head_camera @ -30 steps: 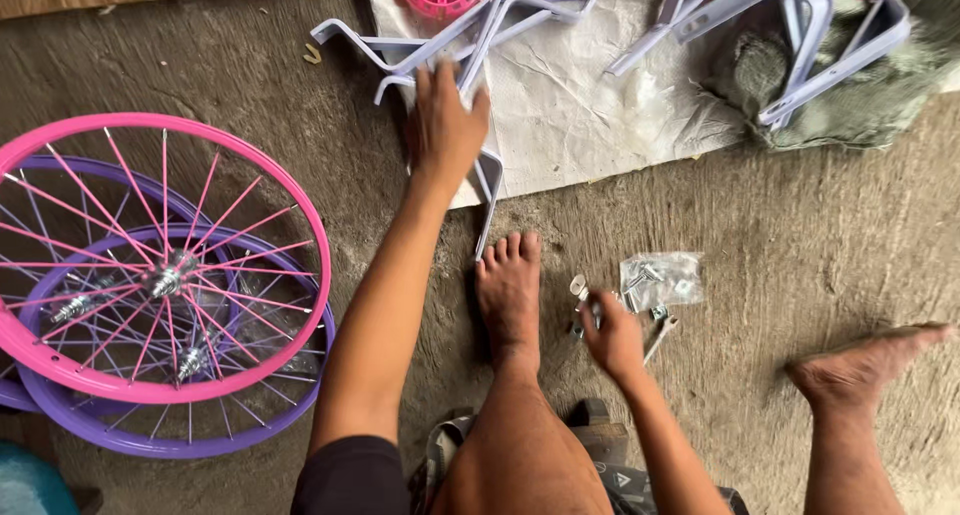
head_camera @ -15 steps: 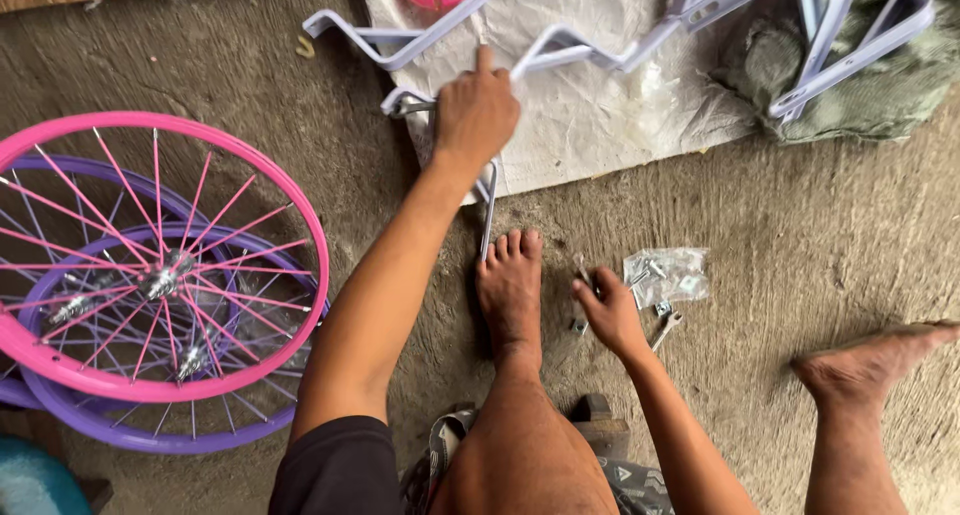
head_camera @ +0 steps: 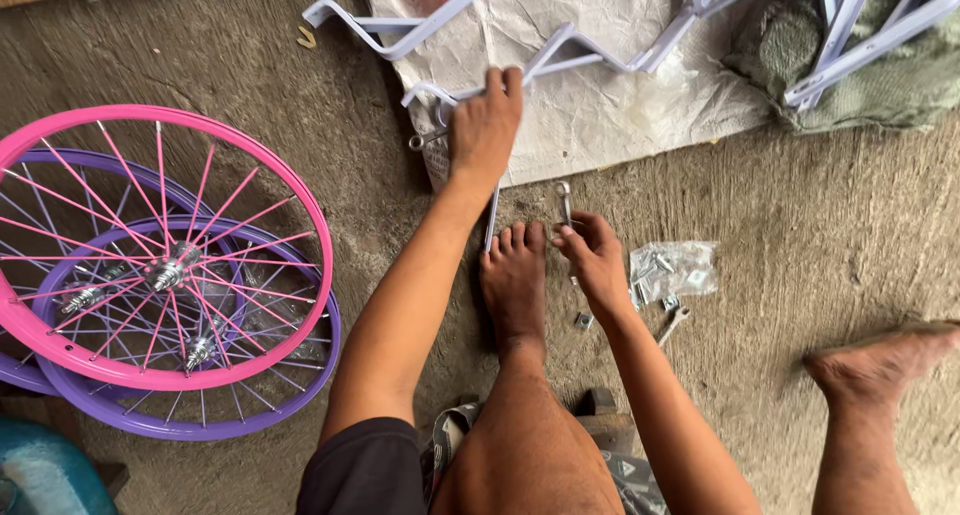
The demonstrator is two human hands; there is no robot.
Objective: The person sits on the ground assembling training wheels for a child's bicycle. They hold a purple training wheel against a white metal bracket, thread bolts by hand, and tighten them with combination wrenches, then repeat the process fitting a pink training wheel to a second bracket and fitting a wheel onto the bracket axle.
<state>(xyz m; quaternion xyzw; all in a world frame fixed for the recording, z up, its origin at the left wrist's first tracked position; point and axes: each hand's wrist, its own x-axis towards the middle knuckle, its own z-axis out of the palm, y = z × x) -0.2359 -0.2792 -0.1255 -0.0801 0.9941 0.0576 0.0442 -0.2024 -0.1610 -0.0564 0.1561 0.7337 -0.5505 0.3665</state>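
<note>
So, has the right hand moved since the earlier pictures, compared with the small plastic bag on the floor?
Yes. The right hand has lifted a slim metal tool and moved forward, beside the toes, away from the plastic bag.

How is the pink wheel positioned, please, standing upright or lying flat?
Lying flat: the pink wheel rests face-up on the purple wheels.

Small clear plastic bag of metal hardware (head_camera: 675,270) on the concrete floor (head_camera: 800,195), crumpled, greyish.
</note>
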